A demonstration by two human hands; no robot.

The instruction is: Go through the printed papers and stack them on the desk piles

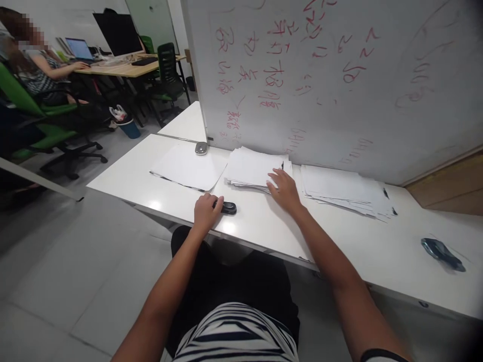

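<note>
My left hand (206, 211) is closed around the near end of a small black stapler (228, 207) lying on the white table (264, 226). My right hand (284, 187) rests with its fingers spread flat on the near corner of a stack of white papers (252, 168). A single sheet (188, 166) lies to the left of that stack. Another spread pile of papers (343, 191) sits to the right.
A whiteboard (320, 75) with red writing stands along the table's far edge. A small grey round object (201, 148) lies at its foot. A dark object (441, 253) sits at the right. Another person (37, 70) works at a desk at the far left, among green chairs.
</note>
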